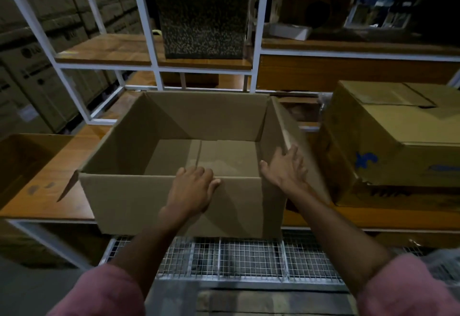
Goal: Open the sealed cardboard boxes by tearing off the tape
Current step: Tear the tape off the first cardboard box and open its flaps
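Note:
An open, empty brown cardboard box [139,203] stands on the wooden shelf in front of me, its near side overhanging the shelf edge. Its flaps are folded out and its inside is bare. My left hand [191,188] rests on the near top rim, fingers curled over the edge into the box. My right hand [286,169] lies flat with spread fingers against the right flap, which is folded outward. No tape shows on this box.
A closed cardboard box with blue print [388,141] sits to the right on the shelf. Another open box [22,156] is at the left. A white metal rack [146,32] holds a speckled dark box [204,19]. A wire mesh shelf [249,258] lies below.

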A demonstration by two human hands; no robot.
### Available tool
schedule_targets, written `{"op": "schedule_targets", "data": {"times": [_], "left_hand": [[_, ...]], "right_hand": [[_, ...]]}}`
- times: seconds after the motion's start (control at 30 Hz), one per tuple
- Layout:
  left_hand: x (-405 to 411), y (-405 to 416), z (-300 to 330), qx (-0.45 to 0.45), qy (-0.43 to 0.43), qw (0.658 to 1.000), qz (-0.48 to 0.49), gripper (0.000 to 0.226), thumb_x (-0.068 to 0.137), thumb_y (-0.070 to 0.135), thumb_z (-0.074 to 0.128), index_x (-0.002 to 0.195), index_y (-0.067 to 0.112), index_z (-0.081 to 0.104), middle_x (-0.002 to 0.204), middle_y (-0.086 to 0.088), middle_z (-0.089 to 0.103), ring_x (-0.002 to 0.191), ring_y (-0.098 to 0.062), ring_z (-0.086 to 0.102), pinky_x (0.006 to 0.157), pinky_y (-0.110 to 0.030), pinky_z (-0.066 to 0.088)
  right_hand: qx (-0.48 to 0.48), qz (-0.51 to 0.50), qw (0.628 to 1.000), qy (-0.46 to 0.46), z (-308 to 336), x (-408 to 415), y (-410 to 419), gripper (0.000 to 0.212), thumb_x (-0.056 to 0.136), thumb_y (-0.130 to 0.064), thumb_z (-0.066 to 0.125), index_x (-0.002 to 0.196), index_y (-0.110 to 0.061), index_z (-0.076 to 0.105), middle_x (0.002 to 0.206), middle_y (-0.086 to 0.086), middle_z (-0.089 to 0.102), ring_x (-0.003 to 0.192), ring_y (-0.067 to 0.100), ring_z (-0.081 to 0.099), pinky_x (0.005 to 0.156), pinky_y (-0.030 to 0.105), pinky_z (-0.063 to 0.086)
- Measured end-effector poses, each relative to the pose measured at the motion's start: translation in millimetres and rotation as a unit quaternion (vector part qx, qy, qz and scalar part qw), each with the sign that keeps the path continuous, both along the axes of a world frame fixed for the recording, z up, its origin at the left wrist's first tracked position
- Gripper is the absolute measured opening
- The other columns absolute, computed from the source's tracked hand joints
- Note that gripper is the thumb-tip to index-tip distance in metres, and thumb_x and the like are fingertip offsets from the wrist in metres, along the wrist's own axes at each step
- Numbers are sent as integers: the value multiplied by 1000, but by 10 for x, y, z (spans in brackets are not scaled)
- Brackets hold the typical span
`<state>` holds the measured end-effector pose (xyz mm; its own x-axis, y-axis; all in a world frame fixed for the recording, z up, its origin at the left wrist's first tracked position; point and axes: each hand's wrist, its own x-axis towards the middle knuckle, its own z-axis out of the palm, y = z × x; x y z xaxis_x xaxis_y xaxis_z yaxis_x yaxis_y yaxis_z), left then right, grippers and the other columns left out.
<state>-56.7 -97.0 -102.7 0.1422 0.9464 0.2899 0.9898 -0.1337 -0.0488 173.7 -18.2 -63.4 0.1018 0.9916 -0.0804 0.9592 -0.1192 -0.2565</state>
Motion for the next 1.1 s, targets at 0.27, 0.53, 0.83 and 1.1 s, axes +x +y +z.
{"op": "schedule_targets", "data": {"times": [0.27,0.53,0.83,1.1], "left_hand": [[-113,-48,72,-29,-50,998,-16,42,99,60,31,97,27,57,101,3,66,95,-22,59,83,-41,33],[65,-32,133,-55,-70,996,-4,34,100,57,41,104,27,57,111,4,65,106,-19,56,88,-42,29],[425,59,158,-60,-106,992,-23,19,99,44,53,108,27,58,111,5,65,105,-19,55,93,-41,30],[774,-55,163,-52,-133,990,-15,19,100,42,54,106,26,60,105,4,65,101,-18,55,92,-39,27]], "right_hand": [[21,-39,995,94,-78,196,94,40,97,-20,62,136,-24,57,132,10,60,117,29,58,81,34,46],[65,-28,993,95,-78,334,-9,48,98,-14,60,143,-27,51,135,9,58,113,26,59,57,23,39],[-1,92,986,143,-62,905,-294,64,87,-78,44,90,-20,69,100,10,67,85,24,65,71,32,51],[36,103,993,53,-252,1193,-377,45,83,-51,75,110,-18,63,144,8,38,120,32,55,94,44,52]]}}
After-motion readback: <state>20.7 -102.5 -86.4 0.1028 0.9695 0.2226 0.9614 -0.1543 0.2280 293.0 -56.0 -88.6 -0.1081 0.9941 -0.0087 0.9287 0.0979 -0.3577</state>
